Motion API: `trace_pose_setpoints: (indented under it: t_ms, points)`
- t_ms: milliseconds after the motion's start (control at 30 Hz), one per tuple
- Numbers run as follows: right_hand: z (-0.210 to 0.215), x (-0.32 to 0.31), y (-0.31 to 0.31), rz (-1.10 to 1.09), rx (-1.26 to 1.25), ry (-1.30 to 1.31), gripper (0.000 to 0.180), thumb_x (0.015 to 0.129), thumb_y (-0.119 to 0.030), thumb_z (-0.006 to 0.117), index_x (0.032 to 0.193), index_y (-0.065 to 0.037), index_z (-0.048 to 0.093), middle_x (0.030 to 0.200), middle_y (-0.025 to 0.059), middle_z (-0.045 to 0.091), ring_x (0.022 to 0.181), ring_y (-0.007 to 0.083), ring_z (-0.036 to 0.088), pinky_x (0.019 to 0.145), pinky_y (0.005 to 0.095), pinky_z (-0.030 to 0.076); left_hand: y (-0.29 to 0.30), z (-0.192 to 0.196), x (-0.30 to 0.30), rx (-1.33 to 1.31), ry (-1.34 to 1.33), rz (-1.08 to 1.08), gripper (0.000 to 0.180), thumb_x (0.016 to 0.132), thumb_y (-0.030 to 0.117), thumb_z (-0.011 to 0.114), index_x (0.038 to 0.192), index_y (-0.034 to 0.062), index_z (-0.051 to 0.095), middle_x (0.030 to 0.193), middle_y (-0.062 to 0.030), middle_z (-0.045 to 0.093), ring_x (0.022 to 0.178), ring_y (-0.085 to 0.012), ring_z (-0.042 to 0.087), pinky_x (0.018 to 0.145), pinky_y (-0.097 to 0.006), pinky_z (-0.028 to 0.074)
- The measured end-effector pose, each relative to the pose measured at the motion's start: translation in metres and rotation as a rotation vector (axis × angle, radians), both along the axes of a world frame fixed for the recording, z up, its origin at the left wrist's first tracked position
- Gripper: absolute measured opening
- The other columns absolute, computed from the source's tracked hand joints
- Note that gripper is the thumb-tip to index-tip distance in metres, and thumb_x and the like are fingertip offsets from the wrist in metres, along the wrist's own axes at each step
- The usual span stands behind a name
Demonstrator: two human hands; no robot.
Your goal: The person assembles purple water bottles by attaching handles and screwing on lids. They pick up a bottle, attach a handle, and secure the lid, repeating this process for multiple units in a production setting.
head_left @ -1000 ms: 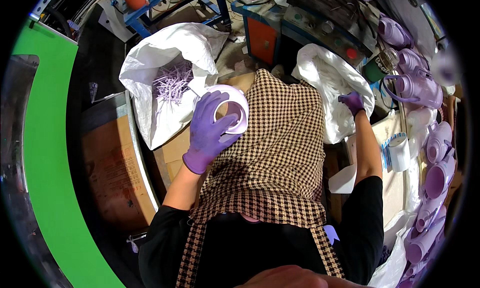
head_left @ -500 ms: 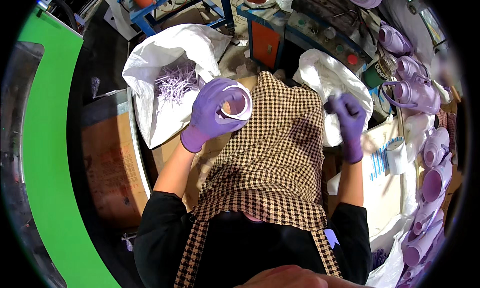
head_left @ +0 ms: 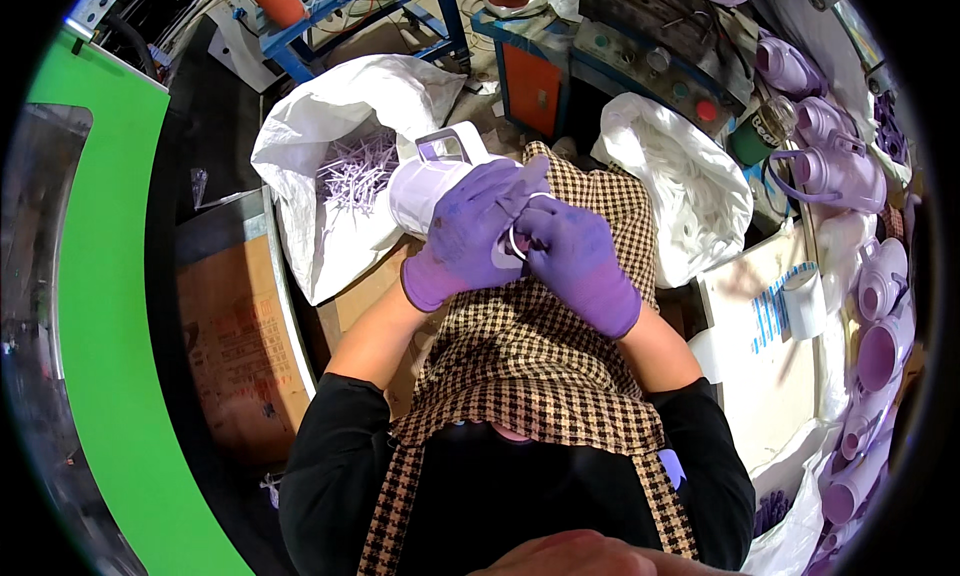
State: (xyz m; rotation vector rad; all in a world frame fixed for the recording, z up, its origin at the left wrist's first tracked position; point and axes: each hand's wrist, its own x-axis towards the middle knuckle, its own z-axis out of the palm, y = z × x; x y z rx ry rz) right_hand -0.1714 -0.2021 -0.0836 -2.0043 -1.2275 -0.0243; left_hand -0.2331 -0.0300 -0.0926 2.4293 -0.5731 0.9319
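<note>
A lilac plastic jug shell (head_left: 412, 198) lies on its side above my lap, its pale handle pointing away from me. My left hand (head_left: 462, 234), in a purple glove, is wrapped round the end nearer me. There my right hand (head_left: 582, 264), gloved alike, pinches a thin white ring (head_left: 513, 242) against the shell's end. Both hands meet here, so most of that end and the right fingertips are hidden. Below them a checked apron (head_left: 540, 346) covers my lap.
On the left stands a white sack (head_left: 290, 166) of thin lilac plastic sprues (head_left: 360, 171). Another white sack (head_left: 620, 141) at the right holds white pieces. Several lilac jug shells (head_left: 880, 356) line the right side. A white roll (head_left: 803, 306) stands on a board. Ahead is a machine with buttons (head_left: 650, 71).
My right hand has come left from beside the right sack to the jug shell, and a white ring now shows in it. The shell has turned, so its handle and side show.
</note>
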Motion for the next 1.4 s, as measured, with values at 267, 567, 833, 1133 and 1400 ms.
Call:
trace_pose_setpoints:
  t_ms: [267, 567, 833, 1133, 1400]
  points:
    - [-0.003, -0.024, -0.018, -0.003, -0.11, -0.121, 0.024, 0.074, -0.007, 0.071, 0.098, -0.009, 0.064, 0.097, 0.008, 0.061, 0.086, 0.0267, 0.066, 0.065, 0.0371, 0.053, -0.01, 0.005, -0.006, -0.055, 0.032, -0.036, 0.087, 0.059, 0.02, 0.085, 0.138, 0.0031, 0.055, 0.119, -0.0146, 0.068, 0.109, -0.0365, 0.066, 0.097, -0.046, 0.053]
    - [-0.008, -0.005, -0.019, 0.029, -0.115, -0.01, 0.024, 0.078, -0.007, 0.07, 0.101, -0.008, 0.066, 0.095, 0.0092, 0.065, 0.082, 0.0287, 0.067, 0.065, 0.0393, 0.053, -0.016, 0.008, -0.003, -0.015, 0.072, -0.043, 0.076, 0.062, 0.019, 0.083, 0.133, 0.0058, 0.061, 0.122, -0.0134, 0.067, 0.111, -0.0326, 0.066, 0.103, -0.047, 0.05]
    - [-0.023, -0.016, -0.043, 0.22, 0.03, 0.112, 0.029, 0.076, -0.001, 0.066, 0.104, -0.002, 0.059, 0.099, 0.0183, 0.062, 0.095, 0.0406, 0.062, 0.083, 0.0482, 0.051, -0.021, -0.01, -0.01, 0.133, 0.125, 0.038, 0.081, 0.071, 0.042, 0.084, 0.133, -0.0012, 0.056, 0.121, -0.0117, 0.07, 0.121, -0.0397, 0.06, 0.112, -0.053, 0.041]
    - [-0.046, -0.017, -0.058, 0.079, 0.039, 0.114, 0.024, 0.081, -0.013, 0.071, 0.104, -0.005, 0.068, 0.106, 0.0164, 0.062, 0.085, 0.0345, 0.066, 0.074, 0.0451, 0.054, -0.044, 0.0, -0.004, 0.244, 0.101, -0.089, 0.068, 0.074, 0.034, 0.081, 0.131, 0.002, 0.06, 0.121, -0.0172, 0.066, 0.113, -0.037, 0.063, 0.108, -0.056, 0.043]
    - [-0.043, -0.023, -0.076, 0.299, -0.017, 0.266, 0.041, 0.082, 0.001, 0.057, 0.123, 0.001, 0.057, 0.115, 0.0214, 0.062, 0.105, 0.0405, 0.061, 0.093, 0.0481, 0.049, -0.041, -0.005, -0.006, 0.336, 0.106, -0.116, 0.08, 0.074, 0.037, 0.084, 0.136, -0.0036, 0.053, 0.119, -0.0109, 0.07, 0.11, -0.0369, 0.064, 0.11, -0.056, 0.041]
